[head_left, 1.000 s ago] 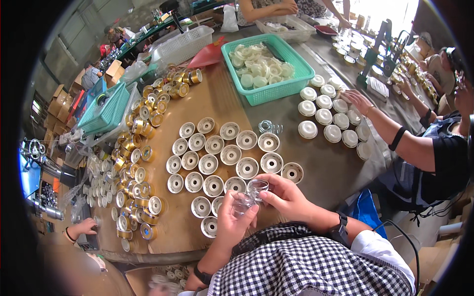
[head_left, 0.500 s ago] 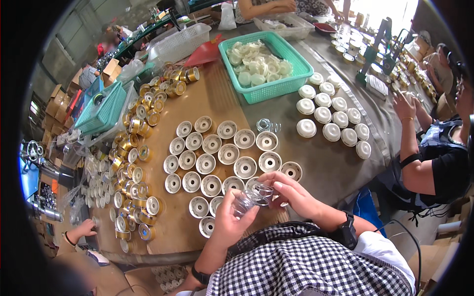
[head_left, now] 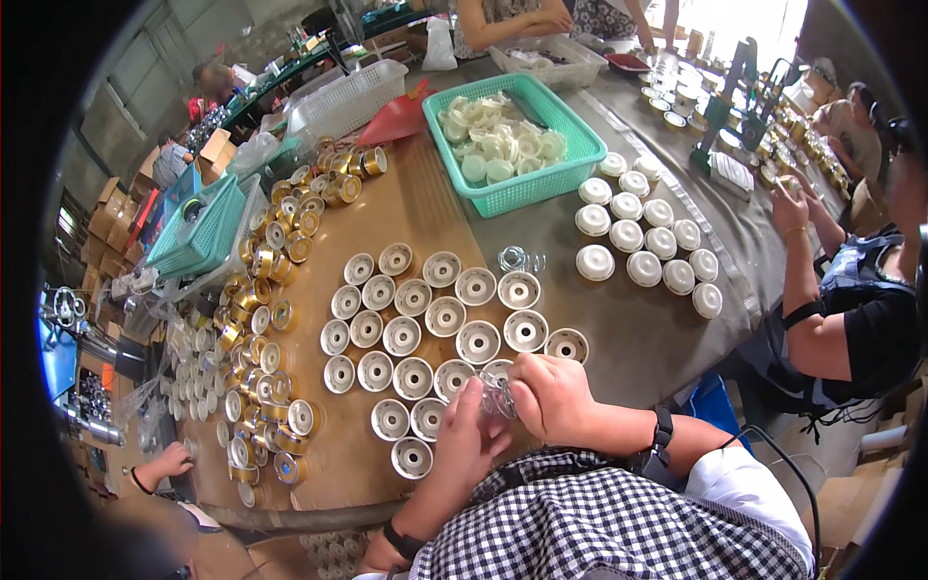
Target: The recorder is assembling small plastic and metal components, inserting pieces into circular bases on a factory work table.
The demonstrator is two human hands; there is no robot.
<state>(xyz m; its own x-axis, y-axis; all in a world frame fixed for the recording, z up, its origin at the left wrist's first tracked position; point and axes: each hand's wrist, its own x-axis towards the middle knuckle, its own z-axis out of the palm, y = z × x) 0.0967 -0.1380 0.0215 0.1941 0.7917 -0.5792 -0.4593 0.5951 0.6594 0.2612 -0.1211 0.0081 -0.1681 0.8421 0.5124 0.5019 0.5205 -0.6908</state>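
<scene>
In front of my apron, both hands meet around a few clear-looking metal coil springs (head_left: 496,395). My left hand (head_left: 466,435) is closed on their left end, its fingers upright beside the coils. My right hand (head_left: 555,398) is curled into a near fist and grips the other end; its fingertips are hidden. Just beyond lie rows of round white cups (head_left: 413,377) with a hole in the middle, a few partly covered by my hands. More loose coil springs (head_left: 519,259) rest on the table behind these cups.
White-lidded round pieces (head_left: 626,235) stand grouped at the right. A green basket (head_left: 512,198) holds translucent plastic parts. Gold-rimmed cups (head_left: 280,387) pile up on the left. A red scoop (head_left: 394,120) lies farther back. Other people work at the right, the far side and lower left.
My right hand has turned and closed into a fist around the springs, where its fingers were more spread before. The left hand has shifted slightly lower, and the springs are now more covered.
</scene>
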